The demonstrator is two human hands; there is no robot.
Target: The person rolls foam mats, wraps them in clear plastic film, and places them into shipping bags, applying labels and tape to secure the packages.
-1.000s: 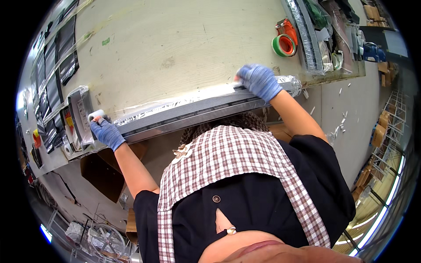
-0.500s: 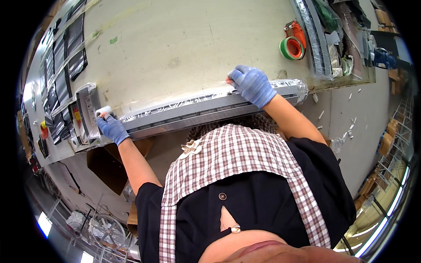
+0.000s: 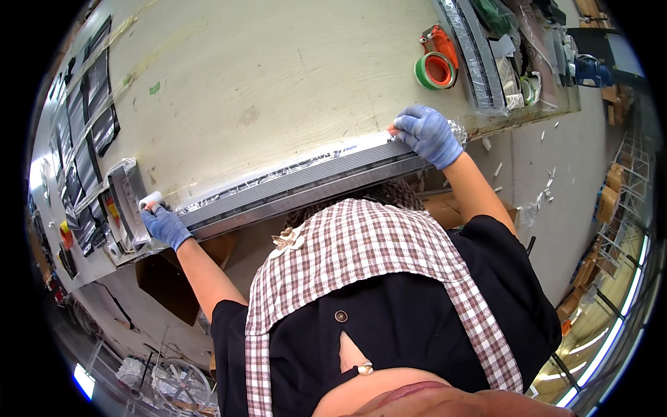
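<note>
Left hand (image 3: pixel 165 226) and right hand (image 3: pixel 429 133), both blue-gloved, grip opposite ends of a long grey wrapped rail (image 3: pixel 299 184) at the counter (image 3: pixel 264 90) edge; green tape roll (image 3: pixel 434 70) lies beyond.

Bright, even overhead light fills the scene, with soft shadows. The fisheye bends straight edges strongly and blackens the rim. Glare glints off the plastic wrap (image 3: pixel 278 177) between the gloved fingers (image 3: pixel 410 128); focus stays sharp there.

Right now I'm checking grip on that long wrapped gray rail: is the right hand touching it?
Touching. The head view shows the gloved right hand pressed over the end of the long gray rail, fingers wrapped around its edge.
</note>
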